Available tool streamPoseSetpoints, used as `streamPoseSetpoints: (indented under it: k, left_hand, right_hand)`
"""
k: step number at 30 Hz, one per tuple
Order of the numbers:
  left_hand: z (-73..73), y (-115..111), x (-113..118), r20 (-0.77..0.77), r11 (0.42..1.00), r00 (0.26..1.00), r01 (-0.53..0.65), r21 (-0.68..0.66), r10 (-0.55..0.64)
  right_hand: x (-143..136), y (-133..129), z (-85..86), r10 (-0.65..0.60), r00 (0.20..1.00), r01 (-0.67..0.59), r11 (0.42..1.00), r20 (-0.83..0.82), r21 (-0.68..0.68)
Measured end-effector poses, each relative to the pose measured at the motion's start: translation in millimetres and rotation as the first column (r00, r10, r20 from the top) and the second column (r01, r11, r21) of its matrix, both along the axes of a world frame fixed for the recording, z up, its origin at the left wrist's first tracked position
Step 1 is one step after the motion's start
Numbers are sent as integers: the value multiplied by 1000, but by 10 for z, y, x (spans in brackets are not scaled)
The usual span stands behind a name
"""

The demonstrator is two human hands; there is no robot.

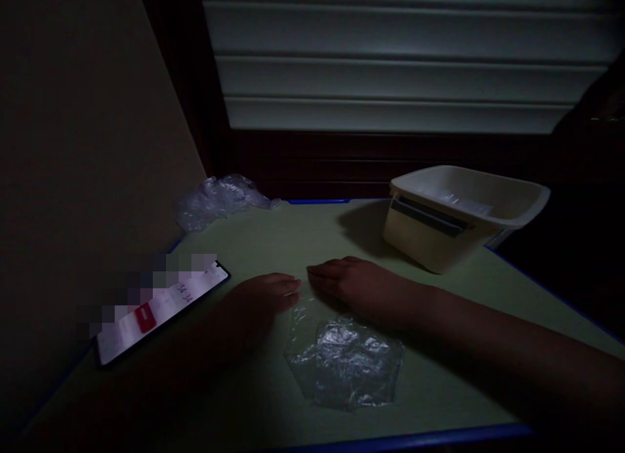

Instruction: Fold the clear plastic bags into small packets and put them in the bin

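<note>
Both hands, left hand (266, 295) and right hand (354, 285), flat, fingers extended, fingertips nearly meeting on the plastic sheet's (344, 362) far edge.

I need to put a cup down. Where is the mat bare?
Bare mat lies between the crumpled plastic and tub, and right of the flat bag. It is crowded around the left hand, right hand and phone.

Plastic sheet (344, 362): on table (254, 401), before both hands
Phone (161, 313): left of sheet
Bin (463, 215): behind right
Crumpled plastic (217, 199): behind left, by wall (83, 147)
</note>
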State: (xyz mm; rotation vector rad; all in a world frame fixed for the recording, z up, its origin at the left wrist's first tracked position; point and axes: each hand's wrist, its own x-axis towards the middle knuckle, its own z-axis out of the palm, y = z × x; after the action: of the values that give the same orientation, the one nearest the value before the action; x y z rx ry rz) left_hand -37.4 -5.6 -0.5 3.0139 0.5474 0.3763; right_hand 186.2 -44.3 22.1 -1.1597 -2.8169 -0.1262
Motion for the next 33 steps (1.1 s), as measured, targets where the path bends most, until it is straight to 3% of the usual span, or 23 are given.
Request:
streamPoseSetpoints:
  k: [7, 10, 15, 23, 29, 33]
  left_hand:
    - [27, 4, 27, -67, 1000, 998, -7, 15, 8]
    - [5, 8, 45, 20, 999, 1000, -19, -26, 20]
    - [-27, -6, 73, 263, 992, 965, 44, -115, -12]
    - [-49, 1, 97, 286, 993, 958, 57, -104, -25]
    - [-66, -1, 126, 269, 982, 956, -70, -175, 116]
    - [-69, -9, 147, 253, 930, 926, -195, -311, 279]
  right_hand:
    - [680, -91, -146, -198, 979, 196, 979, -36, -64]
    - [807, -82, -145, -246, 965, 239, 967, -85, -90]
    - [693, 11, -149, -344, 890, 287, 933, -301, -218]
    - [537, 30, -320, -348, 785, 234, 933, -513, -273]
    - [503, -33, -348, -390, 727, 298, 921, -565, -252]
    - [498, -64, -349, -442, 636, 316, 897, -633, -309]
